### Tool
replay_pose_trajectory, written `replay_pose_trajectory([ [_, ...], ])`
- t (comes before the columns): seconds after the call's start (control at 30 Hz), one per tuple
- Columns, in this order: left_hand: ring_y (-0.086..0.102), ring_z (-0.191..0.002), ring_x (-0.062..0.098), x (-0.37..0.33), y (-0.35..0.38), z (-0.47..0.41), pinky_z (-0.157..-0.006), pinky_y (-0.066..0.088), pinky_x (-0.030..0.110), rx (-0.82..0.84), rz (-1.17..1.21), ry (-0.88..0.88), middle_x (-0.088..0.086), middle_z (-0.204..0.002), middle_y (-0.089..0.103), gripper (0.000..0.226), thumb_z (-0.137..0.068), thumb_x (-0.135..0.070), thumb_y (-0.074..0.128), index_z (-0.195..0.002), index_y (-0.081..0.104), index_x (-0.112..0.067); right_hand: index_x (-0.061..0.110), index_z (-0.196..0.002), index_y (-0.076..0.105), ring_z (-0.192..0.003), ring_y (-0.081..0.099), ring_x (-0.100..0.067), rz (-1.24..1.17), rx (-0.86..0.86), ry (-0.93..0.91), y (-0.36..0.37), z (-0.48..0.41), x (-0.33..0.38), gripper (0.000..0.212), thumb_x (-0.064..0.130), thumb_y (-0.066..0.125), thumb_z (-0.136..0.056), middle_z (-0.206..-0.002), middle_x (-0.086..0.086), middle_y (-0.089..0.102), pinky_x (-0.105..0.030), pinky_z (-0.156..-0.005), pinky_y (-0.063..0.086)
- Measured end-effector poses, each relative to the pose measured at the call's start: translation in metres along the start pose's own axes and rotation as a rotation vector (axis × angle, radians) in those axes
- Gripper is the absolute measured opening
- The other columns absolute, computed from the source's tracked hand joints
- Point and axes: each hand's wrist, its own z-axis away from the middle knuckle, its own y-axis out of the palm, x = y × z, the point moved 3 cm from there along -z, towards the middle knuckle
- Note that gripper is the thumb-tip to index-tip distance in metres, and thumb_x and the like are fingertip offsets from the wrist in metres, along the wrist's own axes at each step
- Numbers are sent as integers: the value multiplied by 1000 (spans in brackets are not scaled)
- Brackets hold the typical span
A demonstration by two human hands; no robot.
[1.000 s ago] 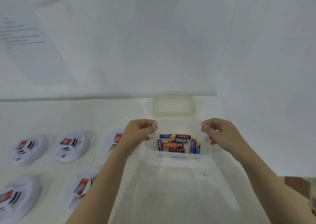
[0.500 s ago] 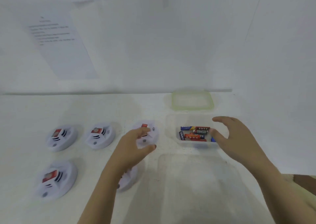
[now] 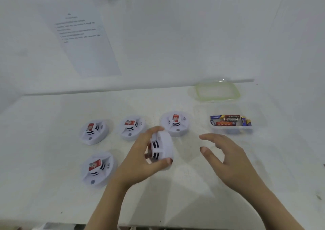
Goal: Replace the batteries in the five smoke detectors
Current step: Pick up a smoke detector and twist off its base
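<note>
Fingers [image 3: 155,129] of left hand [image 3: 139,161] clamped round one detector [image 3: 164,145], tipped on edge, mid-bench [image 3: 44,150]; right hand [image 3: 228,163] just beside it, fingers spread, holding nothing. Four other detectors [image 3: 131,127] lie flat: three in a row behind, one front-left. Batteries [image 3: 228,120] in open box [image 3: 233,130] right-rear, lid [image 3: 198,93] behind it.

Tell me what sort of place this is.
Probably a staged task booth rather than a home: a white table boxed in by bare white walls, a printed sheet on the wall, and identical smoke detectors laid out beside a tub of batteries.
</note>
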Motion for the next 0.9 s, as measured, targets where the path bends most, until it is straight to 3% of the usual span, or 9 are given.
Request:
replay_pose_trajectory([
  [0.1,59,-112,10,-12,-7,6,-84,53,22,-34,117,130,-18,-122,55,67,-68,-46,73,-127,41,-43,45,-108,55,-101,54,11,-191,11,67,15,4,15,21,33,53,-91,-109,22,61,-2,-85,39],
  [0.2,58,-117,20,-18,-9,12,-95,51,32,-50,181,236,-14,-121,59,70,-72,-36,73,-130,36,-29,45,-117,54,-92,67,-13,-573,142,183,29,5,33,29,26,48,-95,-102,-1,70,-25,-86,53],
  [0.27,59,-118,23,-19,-9,16,-97,51,35,-45,193,257,-10,-122,59,71,-72,-34,74,-130,34,-28,41,-126,50,-96,69,-23,-841,236,252,38,7,43,36,22,45,-96,-104,-9,72,-32,-84,55],
  [0.37,57,-122,21,-15,-13,21,-99,50,34,-33,210,257,-9,-127,59,77,-73,-43,79,-132,34,-24,35,-130,49,-99,67,-31,-985,211,258,46,10,43,47,16,53,-87,-104,-18,70,-37,-84,55],
  [0.53,46,-132,5,7,-23,25,-106,41,22,2,122,192,-19,-139,52,80,-70,-38,80,-140,44,-22,28,-127,55,-97,64,-30,-944,172,240,52,14,35,47,15,61,-83,-110,-17,69,-41,-86,50],
  [0.6,42,-134,-3,12,-20,28,-107,38,18,25,82,172,-26,-142,47,87,-67,-34,83,-143,41,-26,30,-124,58,-100,62,-32,-862,181,217,54,15,31,45,14,66,-83,-113,-14,68,-44,-87,49],
  [0.7,40,-133,-7,19,-17,31,-101,38,10,18,131,151,-35,-140,42,100,-61,-21,88,-145,34,-27,28,-120,60,-101,63,-30,-804,179,202,56,17,31,44,15,57,-79,-113,-10,68,-41,-85,51],
  [0.9,41,-132,-6,29,-12,34,-105,42,21,97,87,117,-31,-138,44,116,-49,-33,91,-146,29,-37,34,-121,60,-106,62,-25,-771,260,174,64,23,34,44,11,54,-84,-119,-2,66,-40,-90,52],
])
